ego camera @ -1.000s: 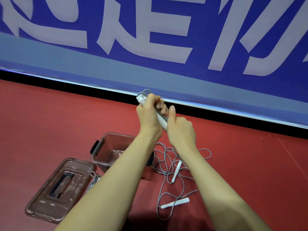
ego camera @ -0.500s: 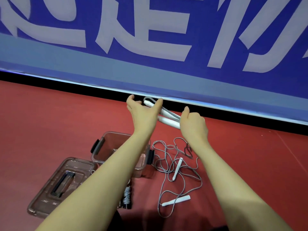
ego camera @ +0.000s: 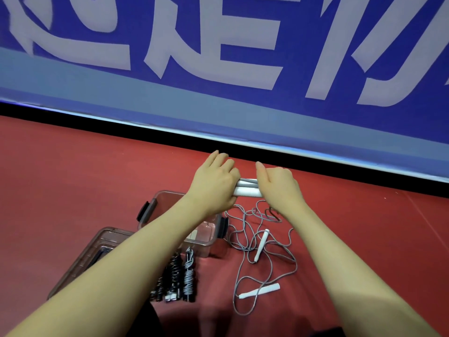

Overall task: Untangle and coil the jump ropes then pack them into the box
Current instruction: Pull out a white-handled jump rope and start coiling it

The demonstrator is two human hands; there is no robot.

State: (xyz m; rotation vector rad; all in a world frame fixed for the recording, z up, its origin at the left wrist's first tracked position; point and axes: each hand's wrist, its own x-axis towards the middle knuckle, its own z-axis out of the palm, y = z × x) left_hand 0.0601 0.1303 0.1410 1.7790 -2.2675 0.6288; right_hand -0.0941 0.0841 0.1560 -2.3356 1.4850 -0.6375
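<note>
Both hands hold a jump rope's white handles (ego camera: 247, 190) level in front of me, with grey cord lying along them. My left hand (ego camera: 215, 182) covers the left end, its fingers stretched forward over it. My right hand (ego camera: 278, 184) grips the right end, thumb raised. Below them a second grey jump rope (ego camera: 260, 242) lies loose and tangled on the red floor, with two white handles. The clear plastic box (ego camera: 155, 203) stands open, partly hidden behind my left forearm.
The box's clear lid (ego camera: 97, 249) lies on the floor at the left. Coiled black and grey ropes (ego camera: 179, 278) lie in front of the box. A blue banner wall (ego camera: 218, 69) closes off the far side; red floor spreads to the left and right.
The handles came down from a slant to level and lower. My left hand, spread apart half a second ago, now lies over their left end. My right hand kept its grip.
</note>
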